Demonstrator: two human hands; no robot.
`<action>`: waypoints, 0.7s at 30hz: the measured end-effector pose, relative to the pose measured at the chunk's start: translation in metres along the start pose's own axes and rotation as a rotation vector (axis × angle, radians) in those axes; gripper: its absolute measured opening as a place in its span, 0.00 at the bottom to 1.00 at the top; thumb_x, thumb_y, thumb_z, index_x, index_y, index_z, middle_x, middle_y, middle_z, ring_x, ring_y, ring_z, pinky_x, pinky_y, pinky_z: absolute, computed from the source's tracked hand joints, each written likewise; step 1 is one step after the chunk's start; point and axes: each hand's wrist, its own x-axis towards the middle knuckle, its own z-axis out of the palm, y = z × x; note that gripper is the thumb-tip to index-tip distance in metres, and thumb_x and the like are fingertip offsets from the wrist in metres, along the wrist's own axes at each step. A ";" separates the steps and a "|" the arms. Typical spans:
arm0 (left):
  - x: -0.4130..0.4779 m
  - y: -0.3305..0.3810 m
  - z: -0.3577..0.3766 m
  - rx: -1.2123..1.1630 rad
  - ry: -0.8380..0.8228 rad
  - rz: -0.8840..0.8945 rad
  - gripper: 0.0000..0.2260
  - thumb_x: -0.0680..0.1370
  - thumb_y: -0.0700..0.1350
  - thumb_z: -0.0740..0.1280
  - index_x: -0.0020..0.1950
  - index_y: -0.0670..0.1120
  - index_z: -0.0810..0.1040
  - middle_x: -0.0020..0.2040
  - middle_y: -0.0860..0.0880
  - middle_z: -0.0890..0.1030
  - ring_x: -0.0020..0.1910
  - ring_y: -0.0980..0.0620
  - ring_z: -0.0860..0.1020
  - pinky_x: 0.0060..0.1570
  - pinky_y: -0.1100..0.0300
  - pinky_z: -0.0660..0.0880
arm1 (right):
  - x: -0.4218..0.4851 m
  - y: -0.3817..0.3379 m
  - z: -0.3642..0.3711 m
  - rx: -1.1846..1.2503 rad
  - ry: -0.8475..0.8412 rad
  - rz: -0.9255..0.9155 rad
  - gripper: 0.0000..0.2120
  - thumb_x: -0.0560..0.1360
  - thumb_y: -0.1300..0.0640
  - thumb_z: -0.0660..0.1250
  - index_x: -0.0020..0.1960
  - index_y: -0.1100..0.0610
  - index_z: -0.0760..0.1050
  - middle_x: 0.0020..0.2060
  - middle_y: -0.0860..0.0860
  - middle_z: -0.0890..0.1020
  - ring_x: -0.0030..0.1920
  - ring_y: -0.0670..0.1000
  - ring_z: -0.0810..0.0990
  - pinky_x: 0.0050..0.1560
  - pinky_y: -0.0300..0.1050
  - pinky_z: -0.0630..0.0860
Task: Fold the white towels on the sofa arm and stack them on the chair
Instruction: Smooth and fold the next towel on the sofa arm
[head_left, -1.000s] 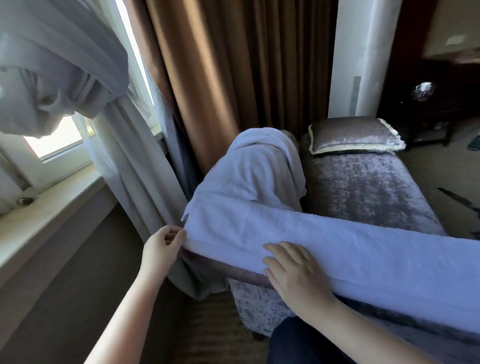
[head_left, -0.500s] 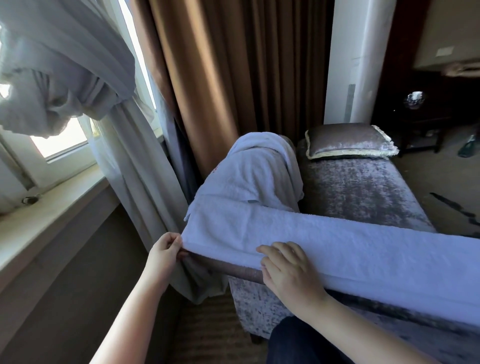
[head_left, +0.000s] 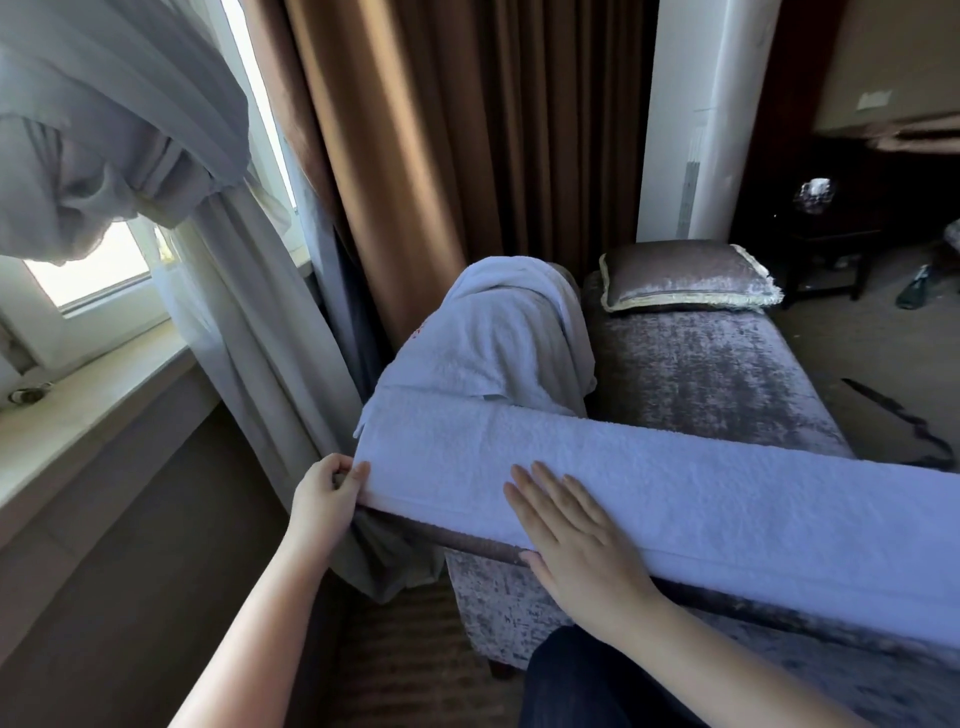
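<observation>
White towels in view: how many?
2. One long white terry towel lies along the near grey velvet sofa arm, left hand pinching its end, right hand flat on it. A crumpled white towel drapes the sofa behind. More may hide underneath.

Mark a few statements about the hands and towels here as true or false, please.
1. The left hand pinches the end of the long towel. True.
2. The right hand is a closed fist. False: it lies flat on the long towel, fingers straight.
3. A second towel lies draped behind the long towel. True.
4. The cushion sits on the long towel. False: it lies at the far end of the sofa, apart from it.
</observation>
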 end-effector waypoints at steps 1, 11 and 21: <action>0.000 -0.001 0.001 -0.018 -0.002 -0.018 0.08 0.80 0.45 0.65 0.42 0.45 0.77 0.45 0.42 0.80 0.46 0.43 0.78 0.50 0.45 0.75 | -0.002 0.001 0.000 -0.006 -0.024 -0.016 0.27 0.80 0.49 0.55 0.75 0.59 0.63 0.75 0.54 0.63 0.76 0.54 0.60 0.73 0.53 0.57; 0.005 0.010 -0.007 -0.093 -0.027 -0.079 0.07 0.77 0.37 0.70 0.51 0.48 0.77 0.47 0.47 0.79 0.45 0.48 0.78 0.49 0.52 0.78 | 0.052 0.031 -0.023 0.043 -0.029 0.173 0.27 0.79 0.44 0.51 0.69 0.59 0.72 0.69 0.55 0.73 0.70 0.55 0.71 0.69 0.51 0.60; -0.045 0.073 0.072 0.445 0.269 0.765 0.10 0.73 0.35 0.68 0.54 0.42 0.78 0.54 0.44 0.79 0.52 0.40 0.76 0.47 0.48 0.73 | 0.033 0.051 -0.034 0.081 -0.074 0.205 0.25 0.78 0.44 0.53 0.65 0.58 0.76 0.63 0.53 0.79 0.63 0.53 0.77 0.66 0.49 0.72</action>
